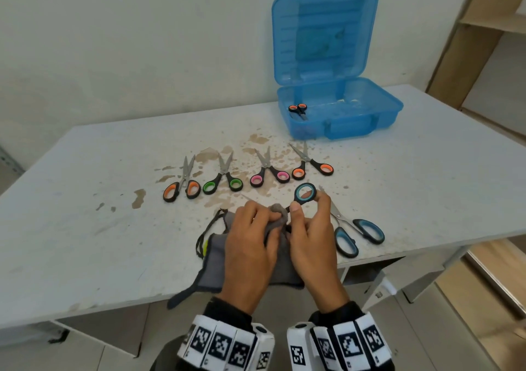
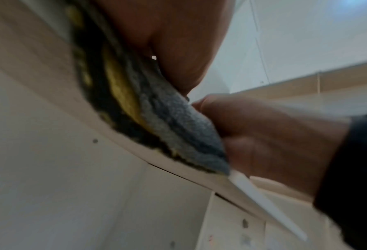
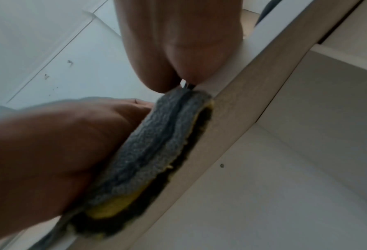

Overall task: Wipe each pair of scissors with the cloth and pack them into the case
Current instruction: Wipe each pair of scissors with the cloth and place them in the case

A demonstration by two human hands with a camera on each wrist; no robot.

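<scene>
Our left hand (image 1: 250, 242) bunches the grey cloth (image 1: 281, 268) at the table's (image 1: 85, 228) near edge, fingers curled round a fold of it. Our right hand (image 1: 311, 242) pinches the teal scissors (image 1: 305, 193) by a handle ring, thumb against fingers — blades buried in the cloth. A second teal pair (image 1: 353, 231) lies just right. Four pairs wait in a row beyond, and one orange pair (image 1: 299, 110) sits in the open blue case (image 1: 370, 120) at the back.
</scene>
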